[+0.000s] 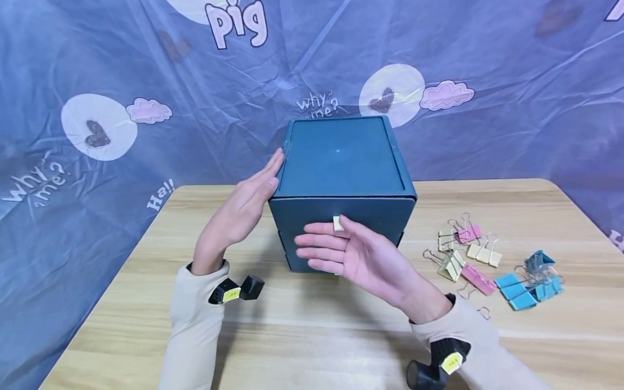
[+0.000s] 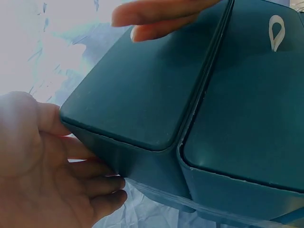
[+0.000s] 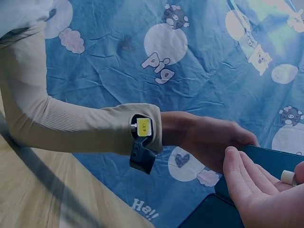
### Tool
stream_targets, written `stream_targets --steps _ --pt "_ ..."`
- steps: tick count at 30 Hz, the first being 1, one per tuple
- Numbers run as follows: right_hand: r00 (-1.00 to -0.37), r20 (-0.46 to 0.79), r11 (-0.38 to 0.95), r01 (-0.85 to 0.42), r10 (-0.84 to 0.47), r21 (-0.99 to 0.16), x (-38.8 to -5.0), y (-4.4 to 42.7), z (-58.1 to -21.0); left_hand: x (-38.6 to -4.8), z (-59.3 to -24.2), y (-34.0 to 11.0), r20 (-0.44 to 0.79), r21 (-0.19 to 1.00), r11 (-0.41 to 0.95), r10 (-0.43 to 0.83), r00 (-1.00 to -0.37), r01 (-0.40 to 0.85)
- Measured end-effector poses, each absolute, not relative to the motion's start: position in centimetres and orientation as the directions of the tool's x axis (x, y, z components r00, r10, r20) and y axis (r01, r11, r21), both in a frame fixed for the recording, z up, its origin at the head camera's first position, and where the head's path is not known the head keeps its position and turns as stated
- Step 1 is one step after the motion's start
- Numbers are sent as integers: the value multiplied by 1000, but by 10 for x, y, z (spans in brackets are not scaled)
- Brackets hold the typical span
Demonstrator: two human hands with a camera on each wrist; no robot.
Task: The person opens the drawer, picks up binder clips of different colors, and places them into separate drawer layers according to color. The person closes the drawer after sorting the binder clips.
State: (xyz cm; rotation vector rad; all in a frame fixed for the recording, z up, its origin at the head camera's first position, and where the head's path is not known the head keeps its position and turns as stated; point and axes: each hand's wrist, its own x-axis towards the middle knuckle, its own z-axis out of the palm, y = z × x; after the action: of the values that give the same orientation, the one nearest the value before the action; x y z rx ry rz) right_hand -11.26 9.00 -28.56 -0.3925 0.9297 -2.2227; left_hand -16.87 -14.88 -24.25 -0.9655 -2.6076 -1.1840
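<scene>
A dark teal drawer box (image 1: 341, 157) stands on the table with its drawer fronts facing me. My left hand (image 1: 241, 208) rests along the box's left side, its fingers straight. In the left wrist view, that hand's fingers (image 2: 97, 168) lie against the box wall. My right hand (image 1: 372, 265) is at the upper drawer front (image 1: 385, 214), palm turned up and fingers extended. Its thumb and index finger pinch a small white pull tab (image 1: 337, 223). A white ribbon loop (image 2: 283, 28) on the lower drawer shows in the left wrist view.
On the table's right lie several binder clips: cream clips (image 1: 452, 265), pink clips (image 1: 478, 279) and blue clips (image 1: 517, 292), some heaped together. A blue printed cloth (image 1: 244, 108) hangs behind the wooden table (image 1: 312, 336).
</scene>
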Motion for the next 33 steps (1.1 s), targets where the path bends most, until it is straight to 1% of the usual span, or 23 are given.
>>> stream_targets --steps 10,20,24,27,33 --pt "-703 40 -504 468 -710 -726 -104 88 -289 -163 -239 -151 261 633 568 482 -836 526" --pt "-674 66 -472 440 -736 -764 -95 93 -296 -163 -240 -147 258 582 613 483 -837 534" --pt "-662 87 -468 425 -745 -775 -92 95 -296 -163 -239 -146 270 526 648 486 -831 550" --pt "-652 102 -471 422 -752 -775 -91 94 -295 -162 -239 -147 313 487 659 482 -818 574" --pt "-645 108 -462 412 -757 -786 -88 94 -294 -160 -238 -147 381 460 651 469 -797 603"
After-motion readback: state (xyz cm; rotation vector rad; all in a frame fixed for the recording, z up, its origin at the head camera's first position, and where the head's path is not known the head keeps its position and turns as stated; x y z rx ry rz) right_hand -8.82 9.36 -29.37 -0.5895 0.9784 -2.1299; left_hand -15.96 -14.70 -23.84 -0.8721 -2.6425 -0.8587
